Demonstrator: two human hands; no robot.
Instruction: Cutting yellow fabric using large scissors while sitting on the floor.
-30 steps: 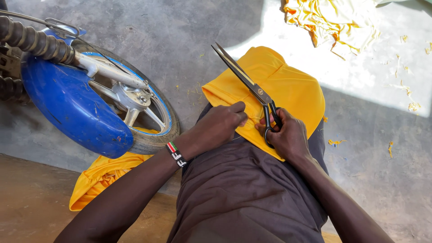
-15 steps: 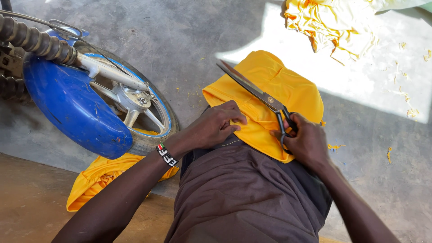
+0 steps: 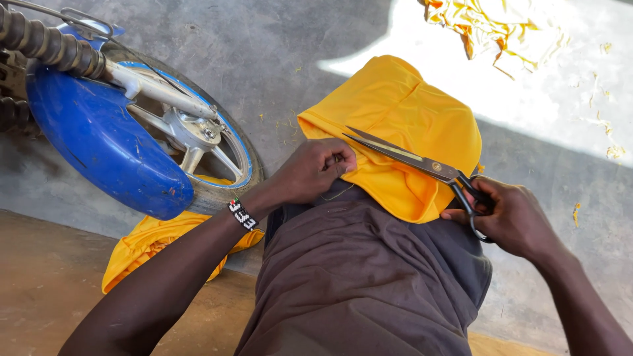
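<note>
A yellow cloth lies draped over my knee, above my dark grey-brown trouser leg. My left hand pinches the cloth's lower left edge, with a thin thread showing below the fingers. My right hand grips the black handles of large metal scissors. The blades lie nearly closed across the cloth, tips pointing left toward my left hand's fingers. A beaded band circles my left wrist.
A motorcycle's front wheel with a blue mudguard stands at the left on the concrete floor. More yellow fabric lies under it. Yellow cloth scraps are scattered in the sunlit patch at top right.
My right hand has swung the scissors down, from pointing up and left to lying low across the cloth, tips near my left hand. My left hand kept its pinch on the edge.
</note>
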